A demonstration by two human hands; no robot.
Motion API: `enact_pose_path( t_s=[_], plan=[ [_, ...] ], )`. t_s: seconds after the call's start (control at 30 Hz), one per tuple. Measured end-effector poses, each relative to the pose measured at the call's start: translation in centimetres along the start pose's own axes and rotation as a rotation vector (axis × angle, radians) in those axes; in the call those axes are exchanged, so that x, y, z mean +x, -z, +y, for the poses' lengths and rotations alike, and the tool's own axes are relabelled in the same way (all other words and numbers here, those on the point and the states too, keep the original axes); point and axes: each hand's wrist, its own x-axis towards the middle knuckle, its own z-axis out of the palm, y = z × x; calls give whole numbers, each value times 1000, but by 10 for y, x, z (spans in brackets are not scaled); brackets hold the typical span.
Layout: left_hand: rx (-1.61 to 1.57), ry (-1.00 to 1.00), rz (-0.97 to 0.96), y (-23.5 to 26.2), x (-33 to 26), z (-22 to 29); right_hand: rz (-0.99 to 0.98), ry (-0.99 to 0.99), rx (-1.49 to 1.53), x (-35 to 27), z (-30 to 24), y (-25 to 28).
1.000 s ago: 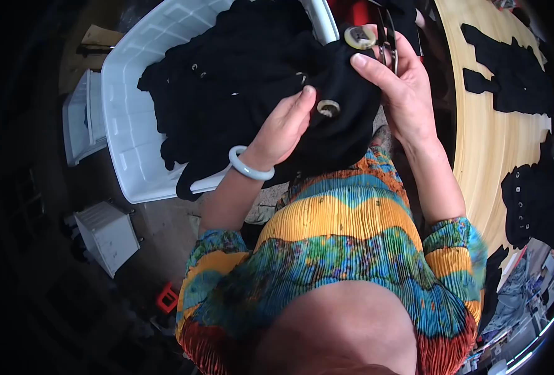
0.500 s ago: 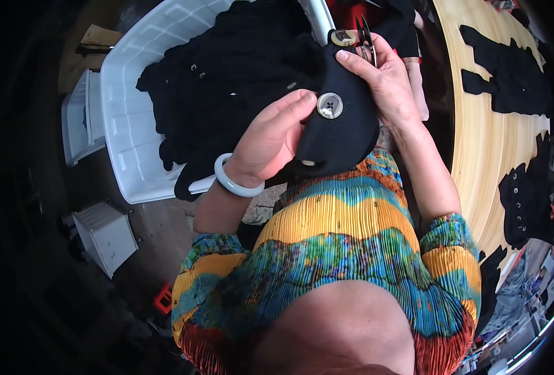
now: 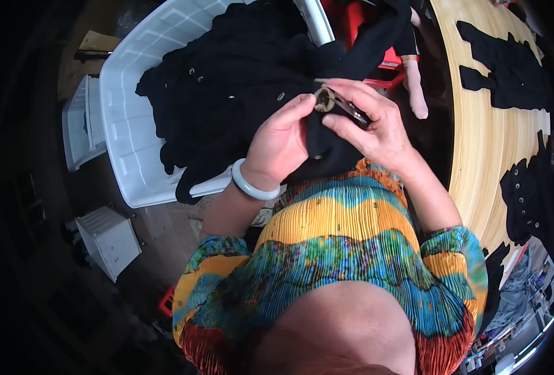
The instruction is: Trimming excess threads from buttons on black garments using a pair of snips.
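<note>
A black knit garment (image 3: 334,152) hangs between my hands over my lap, partly running into the bin. My left hand (image 3: 278,142), with a pale bangle (image 3: 252,181) at the wrist, pinches the garment at the edge of a large round button (image 3: 324,100). The button is tilted, its rim toward me. In my right hand (image 3: 377,122) is a pair of dark thread snips (image 3: 352,110), gripped between thumb and fingers. Their tips reach the button; whether they touch thread is too small to tell.
A large white plastic bin (image 3: 119,147) full of black garments (image 3: 227,69) stands ahead and left. To the right, a wooden table (image 3: 477,144) bears more black garments (image 3: 508,69). Another person's sock-clad foot (image 3: 416,94) is beside a red stool (image 3: 389,61). A white container (image 3: 107,242) sits lower left.
My right hand has come down and inward, bringing the snips to the button. The button, earlier facing up flat, is now tilted. The garment's held part is bunched, and my left hand shifted slightly right.
</note>
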Motion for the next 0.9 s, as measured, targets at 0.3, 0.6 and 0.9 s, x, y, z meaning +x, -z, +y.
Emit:
enact_pose_path(
  t_s=[0.3, 0.6, 0.9],
  plan=[
    [214, 107, -85, 6, -8, 11, -79, 157, -144, -2, -5, 16],
    [111, 5, -237, -4, -9, 6, 207, 203, -250, 9, -19, 34],
    [4, -162, -258, 6, -10, 0, 1, -206, 118, -28, -51, 23]
  ],
)
